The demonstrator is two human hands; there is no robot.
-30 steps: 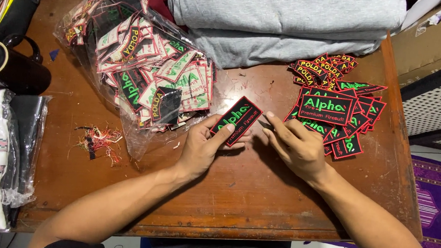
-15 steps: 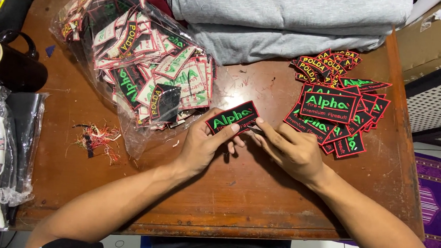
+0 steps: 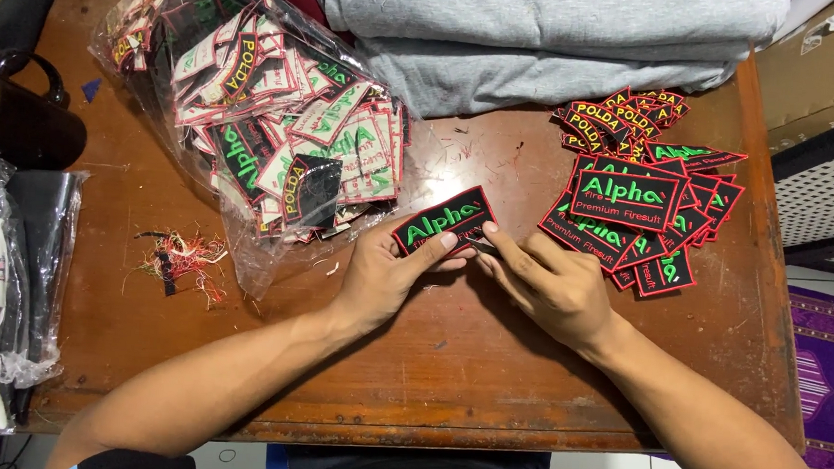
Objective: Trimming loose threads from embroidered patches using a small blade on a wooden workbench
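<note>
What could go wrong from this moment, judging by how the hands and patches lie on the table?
1. The right hand seems to press a small tool at the edge of the held patch, close to the left hand fingertips; a slip might nick them.
2. The loose patch pile lies beside the right wrist and could get scattered.

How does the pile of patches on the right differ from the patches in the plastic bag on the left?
The pile of patches lies loose on the wooden table, mostly face up; the bagged patches sit inside a clear plastic bag, many showing pale backs. The bagged heap looks larger. Both share black cloth, green lettering and red edging.
</note>
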